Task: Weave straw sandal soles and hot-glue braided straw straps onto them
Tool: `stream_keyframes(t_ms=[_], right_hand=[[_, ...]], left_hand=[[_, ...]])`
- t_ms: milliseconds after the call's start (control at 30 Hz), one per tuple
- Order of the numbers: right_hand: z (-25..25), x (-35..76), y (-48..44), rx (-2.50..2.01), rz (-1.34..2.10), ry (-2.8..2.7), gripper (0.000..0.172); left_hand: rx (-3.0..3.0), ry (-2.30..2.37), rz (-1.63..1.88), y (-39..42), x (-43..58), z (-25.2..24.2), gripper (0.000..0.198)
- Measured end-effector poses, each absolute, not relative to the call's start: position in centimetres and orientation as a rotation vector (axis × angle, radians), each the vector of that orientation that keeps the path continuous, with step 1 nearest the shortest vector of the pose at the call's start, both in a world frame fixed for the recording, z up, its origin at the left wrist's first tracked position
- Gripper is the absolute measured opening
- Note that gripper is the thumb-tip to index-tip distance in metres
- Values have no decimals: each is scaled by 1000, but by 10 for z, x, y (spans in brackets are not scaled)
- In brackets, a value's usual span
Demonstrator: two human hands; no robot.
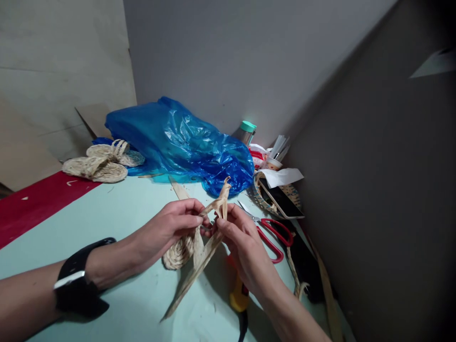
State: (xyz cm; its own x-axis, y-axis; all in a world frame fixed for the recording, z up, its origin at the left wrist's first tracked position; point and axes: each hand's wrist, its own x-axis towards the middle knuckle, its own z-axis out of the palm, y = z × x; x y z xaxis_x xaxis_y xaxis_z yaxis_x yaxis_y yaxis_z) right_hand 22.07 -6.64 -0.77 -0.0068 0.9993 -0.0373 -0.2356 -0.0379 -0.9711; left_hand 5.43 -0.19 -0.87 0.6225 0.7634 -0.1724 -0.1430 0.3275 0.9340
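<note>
Dry, pale strips of plant fibre (204,254) are pinched between both my hands above the table. My left hand (183,218) grips them at the left, thumb and fingers closed. From the right, my right hand (240,235) holds them between thumb and forefinger. One twisted end sticks up past my fingers, and a long flat tail hangs down toward me. Below my left hand lies a coiled, braided piece (178,251), partly hidden behind the strips. Red-handled scissors (272,237) lie just right of my right hand. A yellow-and-black tool (238,297) with a cord is partly covered by that hand.
A large blue plastic bag (178,137) fills the back of the pale green table (135,308). Woven slippers (96,166) rest at the back left, near a red strip (39,204). A basket (260,197) with a phone (281,197), and a bottle (246,133), stand near the wall.
</note>
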Motion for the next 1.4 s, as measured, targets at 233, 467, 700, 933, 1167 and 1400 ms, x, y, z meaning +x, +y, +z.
stream_keyframes(t_ms=[233,467,700,933,1167,1400], right_hand=[[-9,223,-60,-1060,1314,-1017,22],[-2,235,-59,-1235,1268,-1212,25],[12,244,-61,-1423,1133,-1402,25],[-8,218,-71,-1476,952,-1485,23],[-11,210,-73,-1445,910,-1591,30],[-7,211,-77,-1482,944,-1673,45]], left_hand=[[992,571,656,7,46,-11,8],[1176,566,480,14,42,-1,10],[1519,623,165,25,23,17,57],[1243,583,598,8,48,3,27],[1176,684,717,2,48,4,25],[1207,796,738,1,48,-1,34]])
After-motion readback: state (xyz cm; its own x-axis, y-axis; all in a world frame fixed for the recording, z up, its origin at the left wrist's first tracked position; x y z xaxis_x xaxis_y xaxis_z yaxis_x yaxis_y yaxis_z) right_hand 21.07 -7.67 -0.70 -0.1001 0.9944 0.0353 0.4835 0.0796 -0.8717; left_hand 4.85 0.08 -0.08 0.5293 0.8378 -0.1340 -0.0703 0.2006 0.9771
